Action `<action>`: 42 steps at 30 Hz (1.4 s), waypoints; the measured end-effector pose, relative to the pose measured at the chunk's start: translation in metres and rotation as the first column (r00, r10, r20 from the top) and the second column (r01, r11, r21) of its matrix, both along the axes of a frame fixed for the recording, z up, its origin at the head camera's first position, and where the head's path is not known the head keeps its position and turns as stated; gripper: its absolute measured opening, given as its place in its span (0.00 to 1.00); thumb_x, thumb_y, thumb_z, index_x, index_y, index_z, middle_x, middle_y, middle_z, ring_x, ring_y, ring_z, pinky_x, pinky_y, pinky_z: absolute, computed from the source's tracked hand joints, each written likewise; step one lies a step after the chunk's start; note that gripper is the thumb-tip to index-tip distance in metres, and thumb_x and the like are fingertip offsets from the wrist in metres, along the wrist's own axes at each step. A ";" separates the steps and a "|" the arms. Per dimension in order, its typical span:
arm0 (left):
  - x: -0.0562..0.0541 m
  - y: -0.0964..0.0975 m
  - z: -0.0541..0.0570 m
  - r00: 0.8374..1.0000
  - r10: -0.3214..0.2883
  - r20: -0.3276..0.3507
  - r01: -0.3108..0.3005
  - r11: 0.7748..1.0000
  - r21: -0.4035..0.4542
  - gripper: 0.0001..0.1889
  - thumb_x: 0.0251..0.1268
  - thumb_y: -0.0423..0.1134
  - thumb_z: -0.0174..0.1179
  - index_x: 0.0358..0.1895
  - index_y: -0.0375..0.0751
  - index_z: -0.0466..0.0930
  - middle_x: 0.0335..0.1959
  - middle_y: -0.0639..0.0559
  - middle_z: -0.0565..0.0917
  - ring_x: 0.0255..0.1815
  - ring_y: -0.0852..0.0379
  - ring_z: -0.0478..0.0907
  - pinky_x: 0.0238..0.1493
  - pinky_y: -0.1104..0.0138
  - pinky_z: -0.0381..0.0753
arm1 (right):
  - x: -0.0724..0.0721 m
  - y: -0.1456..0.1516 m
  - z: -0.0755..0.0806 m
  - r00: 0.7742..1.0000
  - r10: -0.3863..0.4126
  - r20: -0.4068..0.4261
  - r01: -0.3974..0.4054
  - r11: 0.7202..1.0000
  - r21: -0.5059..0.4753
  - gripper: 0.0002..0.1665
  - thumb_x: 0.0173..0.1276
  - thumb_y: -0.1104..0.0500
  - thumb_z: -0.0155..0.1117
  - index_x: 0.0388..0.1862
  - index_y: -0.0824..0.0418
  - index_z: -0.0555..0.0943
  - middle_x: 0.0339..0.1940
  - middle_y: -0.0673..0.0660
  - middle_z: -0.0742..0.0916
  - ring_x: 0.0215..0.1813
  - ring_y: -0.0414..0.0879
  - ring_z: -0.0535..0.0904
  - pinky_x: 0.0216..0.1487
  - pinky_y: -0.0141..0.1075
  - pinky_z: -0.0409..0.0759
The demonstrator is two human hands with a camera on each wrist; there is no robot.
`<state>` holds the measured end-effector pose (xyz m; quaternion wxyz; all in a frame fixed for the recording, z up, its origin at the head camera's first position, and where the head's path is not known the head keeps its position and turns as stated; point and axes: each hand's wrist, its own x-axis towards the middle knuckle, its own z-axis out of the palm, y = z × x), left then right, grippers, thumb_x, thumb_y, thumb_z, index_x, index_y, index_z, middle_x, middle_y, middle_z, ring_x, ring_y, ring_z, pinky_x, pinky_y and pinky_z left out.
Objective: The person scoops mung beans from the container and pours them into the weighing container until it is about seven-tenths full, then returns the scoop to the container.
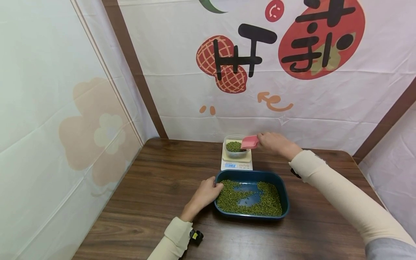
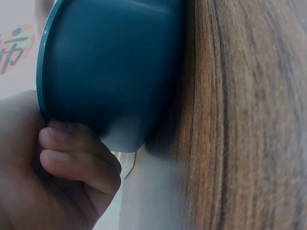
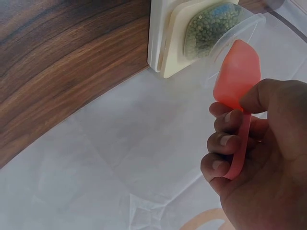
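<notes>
My right hand [image 1: 275,143] grips the handle of a pink scoop [image 1: 249,142], its fingers curled round it in the right wrist view. The scoop is tilted over the rim of a clear plastic container [image 3: 259,23], with its tip over the green beans [image 1: 233,146] inside. The container sits on a white kitchen scale [image 1: 226,167] with a lit blue display. My left hand [image 1: 206,193] holds the left rim of a dark blue tray [image 1: 253,177], thumb on top and fingers curled below the edge in the left wrist view. Green beans [image 1: 227,204] cover much of the tray's bottom.
A brown wooden table [image 1: 156,187] carries everything. Behind it hangs a white printed cloth [image 1: 182,94], close to the scale and to my right hand. Another cloth [image 1: 48,108] borders the left side. The tray stands directly in front of the scale.
</notes>
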<state>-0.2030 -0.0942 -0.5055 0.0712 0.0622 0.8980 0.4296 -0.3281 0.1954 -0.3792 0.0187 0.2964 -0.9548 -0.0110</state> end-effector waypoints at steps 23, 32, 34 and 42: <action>0.000 0.000 0.000 1.000 -0.004 0.009 0.003 1.000 0.016 0.11 0.77 0.42 0.53 0.33 0.42 0.70 0.22 0.55 0.66 0.22 0.57 0.63 0.27 0.65 0.65 | 0.030 0.022 -0.013 0.994 0.104 -0.015 -0.105 0.982 -0.156 0.07 0.78 0.62 0.65 0.41 0.63 0.75 0.30 0.55 0.81 0.29 0.47 0.74 0.35 0.43 0.75; 0.000 0.000 0.000 1.000 0.006 0.012 -0.006 1.000 0.024 0.12 0.78 0.43 0.53 0.34 0.42 0.72 0.22 0.55 0.67 0.22 0.58 0.65 0.28 0.65 0.67 | 0.053 0.023 -0.011 0.990 0.142 -0.008 -0.142 0.978 -0.154 0.06 0.79 0.61 0.63 0.44 0.62 0.75 0.28 0.51 0.78 0.26 0.43 0.71 0.32 0.41 0.71; 0.000 0.000 -0.001 1.000 0.006 0.007 -0.006 1.000 0.022 0.11 0.78 0.43 0.53 0.34 0.42 0.73 0.22 0.55 0.67 0.22 0.58 0.65 0.28 0.65 0.67 | 0.057 0.023 -0.011 0.989 0.150 -0.007 -0.149 0.977 -0.151 0.06 0.79 0.61 0.63 0.43 0.61 0.75 0.28 0.51 0.78 0.27 0.43 0.70 0.32 0.40 0.70; -0.001 0.001 -0.002 1.000 0.006 0.014 -0.006 1.000 0.023 0.10 0.78 0.43 0.54 0.37 0.41 0.75 0.23 0.55 0.69 0.23 0.59 0.67 0.28 0.66 0.68 | 0.070 0.022 -0.016 0.988 0.156 0.018 -0.152 0.977 -0.148 0.05 0.79 0.61 0.61 0.41 0.59 0.74 0.28 0.48 0.75 0.26 0.40 0.66 0.31 0.37 0.67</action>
